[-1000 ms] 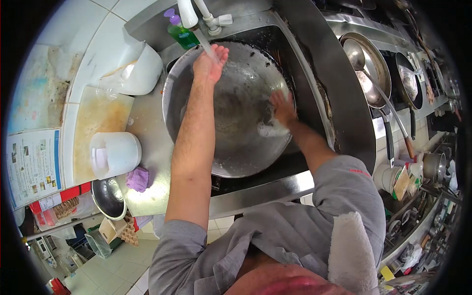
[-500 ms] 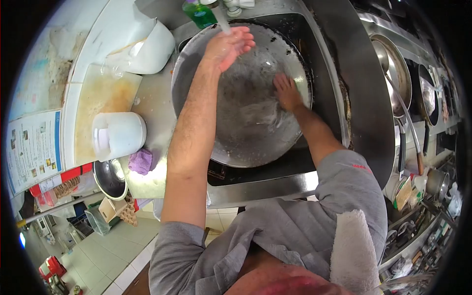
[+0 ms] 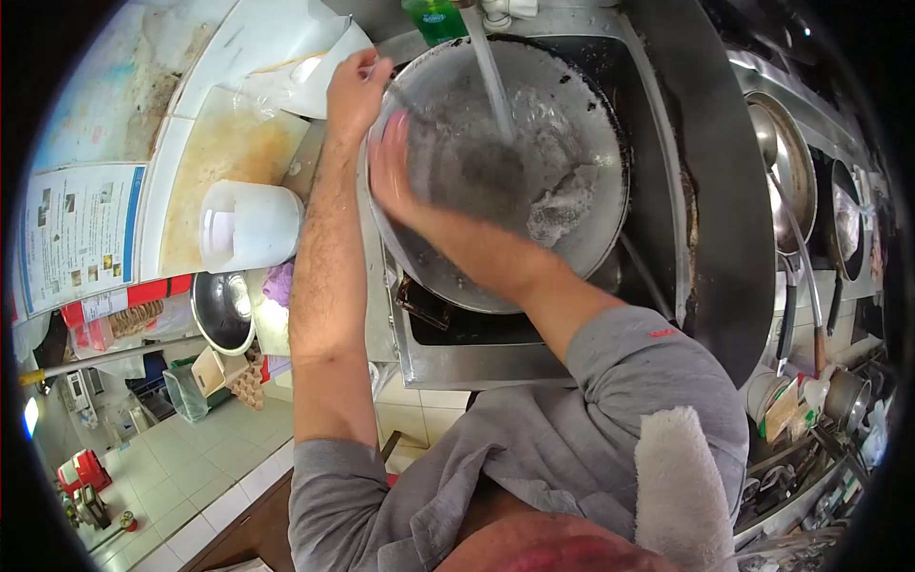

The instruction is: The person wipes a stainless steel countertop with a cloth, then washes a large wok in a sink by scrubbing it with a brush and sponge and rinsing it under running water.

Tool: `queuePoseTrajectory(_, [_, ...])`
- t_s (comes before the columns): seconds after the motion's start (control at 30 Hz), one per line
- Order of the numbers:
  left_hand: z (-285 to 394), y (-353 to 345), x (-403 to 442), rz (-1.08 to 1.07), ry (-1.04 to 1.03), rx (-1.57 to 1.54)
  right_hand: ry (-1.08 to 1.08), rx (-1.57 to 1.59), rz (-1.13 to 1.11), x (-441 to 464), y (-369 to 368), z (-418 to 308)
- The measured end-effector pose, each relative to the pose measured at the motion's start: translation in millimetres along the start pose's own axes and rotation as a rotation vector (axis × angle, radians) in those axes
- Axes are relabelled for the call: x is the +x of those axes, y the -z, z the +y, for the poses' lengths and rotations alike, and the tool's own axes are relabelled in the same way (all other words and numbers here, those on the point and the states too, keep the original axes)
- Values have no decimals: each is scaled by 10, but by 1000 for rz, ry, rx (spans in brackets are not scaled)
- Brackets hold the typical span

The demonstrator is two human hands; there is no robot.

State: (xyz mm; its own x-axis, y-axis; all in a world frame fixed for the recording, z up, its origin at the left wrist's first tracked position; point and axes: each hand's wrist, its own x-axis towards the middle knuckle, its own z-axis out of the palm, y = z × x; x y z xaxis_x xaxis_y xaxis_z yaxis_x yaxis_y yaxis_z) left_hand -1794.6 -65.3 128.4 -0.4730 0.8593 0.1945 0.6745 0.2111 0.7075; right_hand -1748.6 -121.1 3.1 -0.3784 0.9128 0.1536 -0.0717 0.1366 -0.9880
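A large round metal pan (image 3: 572, 124) sits tilted in the sink, with water (image 3: 490, 81) running from the tap into it. My left hand (image 3: 358, 93) is at the pan's upper left rim, its fingers curled; whether it grips the rim cannot be made out. Across the pan reaches my right arm, and my right hand (image 3: 391, 167) lies at the inner left wall, blurred, with its fingers stretched out. Foamy water lies in the pan's right side. Behind the rim stands a green soap bottle (image 3: 435, 19).
Left of the sink are a white tub (image 3: 252, 225), a larger white container (image 3: 329, 71), a purple cloth (image 3: 278, 284) and a dark bowl (image 3: 223, 313). Pans (image 3: 789, 172) rest on the stove at right. The metal sink edge (image 3: 477, 366) runs in front of me.
My left hand has left the water stream and moved to the rim, its fingers now curled. My right hand has crossed from the pan's right side to its left wall. The camera view has shifted.
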Motion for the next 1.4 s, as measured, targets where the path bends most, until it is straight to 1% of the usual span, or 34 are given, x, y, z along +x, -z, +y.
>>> queuePoseTrajectory(0.03, [-127,23,-31,96,-33,130,175,16,-235,-485,192,145])
queuePoseTrajectory(0.07, [-222,46,-99,96,-38,124,176,-13,-546,-895,537,288])
queuePoseTrajectory(0.1, [-306,63,-222,53,54,82,168,-199,-783,-1250,926,617])
queuePoseTrajectory(0.13, [-372,41,-361,7,148,39,235,-403,-965,-1404,1386,1100])
queuePoseTrajectory(0.17, [-430,-11,-486,2,146,32,227,-667,-1156,-1330,1981,1132])
queuePoseTrajectory(0.2, [-487,-69,-597,35,163,-58,269,-973,-1207,-1144,2422,1098])
queuePoseTrajectory(0.23, [-503,-113,-708,61,185,-147,341,-963,-1129,-914,2738,1187])
queuePoseTrajectory(0.27, [-473,-169,-809,174,53,23,487,-775,-1074,-563,2989,1361])
queuePoseTrajectory(0.3, [-404,-227,-890,168,59,21,356,-1004,-1023,-298,3110,1551])
queuePoseTrajectory(0.33, [-303,-256,-977,290,-117,142,549,-1260,-905,-37,3192,1634])
queuePoseTrajectory(0.37, [-220,-264,-1051,408,-294,266,486,-1059,-589,157,3235,1619])
queuePoseTrajectory(0.4, [-156,-260,-1090,402,-279,270,414,-855,-280,284,3270,1581])
queuePoseTrajectory(0.43, [-92,-253,-1105,351,-286,207,407,-851,-292,304,3276,1586])
queuePoseTrajectory(0.5, [-50,-260,-1135,289,-283,151,54,-607,-2,242,3215,1615])
queuePoseTrajectory(0.53, [-32,-268,-1144,199,-175,-24,-335,-394,-68,-3,3117,1640])
queuePoseTrajectory(0.57, [-24,-294,-1140,115,-69,-202,-524,-279,26,-304,2968,2019])
queuePoseTrajectory(0.63, [-6,-429,-1047,80,-48,-193,-956,12,215,-698,2673,2232])
queuePoseTrajectory(0.7, [13,-640,-879,36,-39,-200,-1084,509,205,-962,2191,1643])
queuePoseTrajectory(0.73, [14,-779,-749,-44,-4,-250,-1031,388,115,-995,1977,1253])
queuePoseTrajectory(0.77, [40,-905,-629,-125,30,-298,-818,562,-33,-1039,1782,1095])
queuePoseTrajectory(0.8, [101,-1013,-543,-130,21,-311,-671,390,-87,-1082,1559,914])
queuePoseTrajectory(0.87, [239,-1200,-376,-194,273,-772,-486,346,-300,-1238,1321,566])
queuePoseTrajectory(0.9, [271,-1280,-299,-202,273,-780,-165,220,-491,-1311,1283,555])
queuePoseTrajectory(0.97, [335,-1385,-179,-206,387,-1073,111,69,-833,-1505,1507,407])
queuePoseTrajectory(1.03, [449,-1413,-128,-172,412,-1112,75,-680,-1150,-1631,1932,732])
queuePoseTrajectory(1.07, [430,-1457,-67,-120,492,-1232,-45,-760,-1293,-1484,2267,931])
queuePoseTrajectory(1.1, [421,-1485,-25,-67,571,-1349,-18,-999,-1452,-1141,2676,728])
queuePoseTrajectory(1.13, [448,-1492,18,-68,554,-1354,-357,-816,-1263,-1041,3122,882])
queuePoseTrajectory(1.2, [458,-1531,39,-1,621,-1535,-366,-1350,-1116,-629,3435,832])
queuePoseTrajectory(1.23, [408,-1584,62,-7,617,-1539,-235,-1679,-1000,-497,3473,662])
queuePoseTrajectory(1.27, [343,-1635,132,-11,617,-1620,-232,-1686,-989,-430,3471,725])
queuePoseTrajectory(1.33, [222,-1660,185,-9,608,-1703,392,-1740,-601,-360,3422,940])
queuePoseTrajectory(1.37, [168,-1662,170,-144,491,-1753,395,-1741,-598,-361,3373,941])
queuePoseTrajectory(1.4, [183,-1617,153,-280,367,-1793,360,-1397,-708,-388,3274,917])
